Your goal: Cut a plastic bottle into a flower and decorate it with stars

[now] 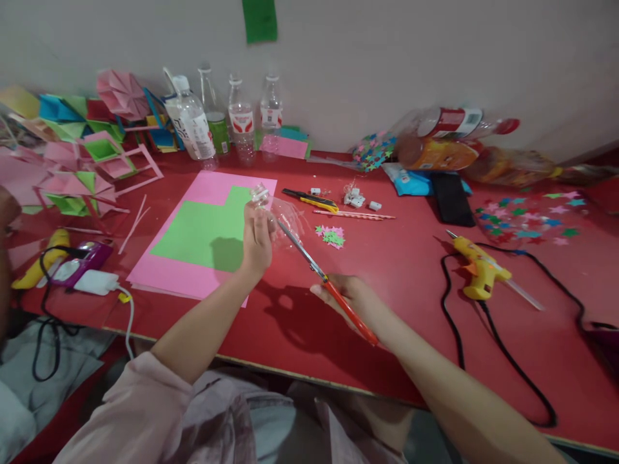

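My left hand (258, 238) is closed round the neck of a cut clear plastic bottle top (289, 221), held above the sheets. Its transparent wall flares out to the right of my fingers. My right hand (355, 299) grips red-handled scissors (309, 261), whose blades point up and left to the plastic beside my left hand. Whether the blades touch the plastic is hard to tell. Below my left hand lie a green paper sheet (188, 232) and a pink paper sheet (174, 277).
A yellow utility knife (319, 202), striped straws (355, 214) and small paper stars (331, 236) lie beyond the scissors. At right rests a yellow glue gun (478, 267) with a looping cord. Upright bottles (242, 122) line the wall; paper lanterns (72, 174) crowd the left, near another person.
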{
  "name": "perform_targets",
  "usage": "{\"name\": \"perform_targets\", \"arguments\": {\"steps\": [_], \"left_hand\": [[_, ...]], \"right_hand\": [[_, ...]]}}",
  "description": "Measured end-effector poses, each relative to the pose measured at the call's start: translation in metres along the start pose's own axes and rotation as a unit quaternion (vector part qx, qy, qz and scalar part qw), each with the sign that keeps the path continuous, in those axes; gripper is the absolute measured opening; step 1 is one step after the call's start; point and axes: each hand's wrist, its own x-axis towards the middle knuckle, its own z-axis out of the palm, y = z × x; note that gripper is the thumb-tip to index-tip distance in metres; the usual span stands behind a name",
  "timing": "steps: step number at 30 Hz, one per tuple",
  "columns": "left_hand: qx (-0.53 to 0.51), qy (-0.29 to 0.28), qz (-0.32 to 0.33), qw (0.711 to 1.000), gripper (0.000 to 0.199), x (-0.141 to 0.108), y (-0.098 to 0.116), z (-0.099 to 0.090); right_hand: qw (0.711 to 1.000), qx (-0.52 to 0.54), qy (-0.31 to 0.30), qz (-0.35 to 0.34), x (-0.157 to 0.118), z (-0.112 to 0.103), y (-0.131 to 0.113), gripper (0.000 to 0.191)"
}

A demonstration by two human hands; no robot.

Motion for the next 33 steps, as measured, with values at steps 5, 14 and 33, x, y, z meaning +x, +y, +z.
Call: {"name": "perform_targets", "arguments": {"steps": [5,14,33], "left_hand": [[-0.006,-0.001,0.001,1.000,0.032,-0.001,-0.001,0.000],[0.001,-0.016,-0.023,1.000,0.038,-0.010,0.001,0.004],[0.122,-0.049,0.062,0.989,0.038,-0.011,-0.008,-0.003]], "right_hand": [[1.000,-0.003,-0.020,0.010,-0.001,0.002,0.001,0.056],[1.000,-0.013,-0.023,0.008,0.000,0.002,0.004,0.057],[1.000,0.023,0.002,0.019,-0.004,0.003,0.002,0.049]]}}
